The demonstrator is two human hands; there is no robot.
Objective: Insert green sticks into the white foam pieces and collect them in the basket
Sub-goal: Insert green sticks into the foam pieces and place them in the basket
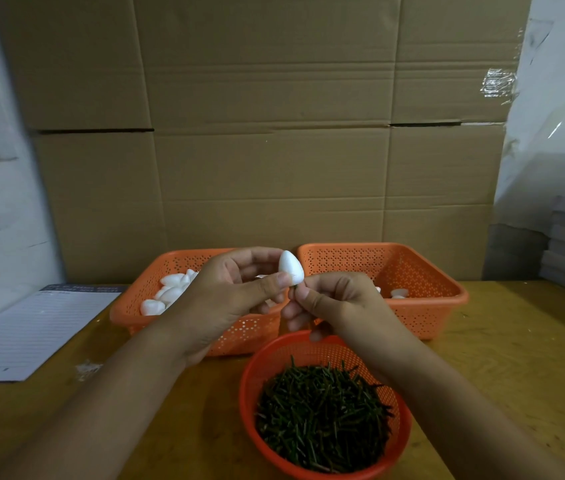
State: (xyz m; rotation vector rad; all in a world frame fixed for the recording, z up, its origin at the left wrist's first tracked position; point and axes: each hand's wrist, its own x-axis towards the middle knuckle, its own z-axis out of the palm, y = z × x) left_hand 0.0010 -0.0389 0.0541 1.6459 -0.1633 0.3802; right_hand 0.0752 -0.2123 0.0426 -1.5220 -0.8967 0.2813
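your left hand (229, 289) pinches a white foam piece (290, 267) between thumb and curled fingers, holding it up in front of the two rectangular baskets with its blunt end turned down toward your other hand. your right hand (329, 303) has its thumb and forefinger closed tight on a green stick (293, 289), of which only a short dark tip shows, touching the underside of the foam; whether it has gone in at all you cannot tell from here, so treat this piece as mid-insertion. the round red basket (253, 375) nearest you is piled high with green sticks (322, 417), so supply there is far from used up. the left orange basket (135, 299) holds a heap of plain foam pieces (170, 289), none showing a stick, which suggests most of the stock is not yet worked. the right orange basket (447, 289) looks like the collecting place, and only a few white pieces (398, 292) show near its back, partly hidden by your hand, so the job appears to be in its early part. what is left for this one, as a judgement: press the stick home, then drop the piece into the right basket. a lined sheet of paper (32, 334) lies on the wooden table (516, 358) to your left.
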